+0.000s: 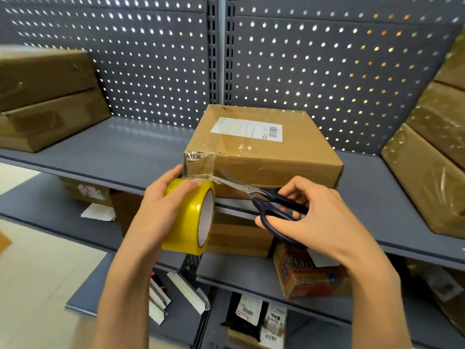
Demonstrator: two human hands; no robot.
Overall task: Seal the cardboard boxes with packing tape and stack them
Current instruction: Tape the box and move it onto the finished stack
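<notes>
Cardboard box [261, 157] on shelf [141, 157], tape roll [188, 217] gripped by left hand [161, 210], scissors [264, 200] held part-open by right hand [312, 212]; slack tape may be folded, uncut.

grey shelf [141, 149] | cardboard box [264, 152] centre | box stacks [42, 96] at both ends

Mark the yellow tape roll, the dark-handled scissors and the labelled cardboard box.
yellow tape roll [186, 217], head view, outer yellow band
dark-handled scissors [273, 210], head view, lower handle
labelled cardboard box [276, 162], head view, front face
</notes>
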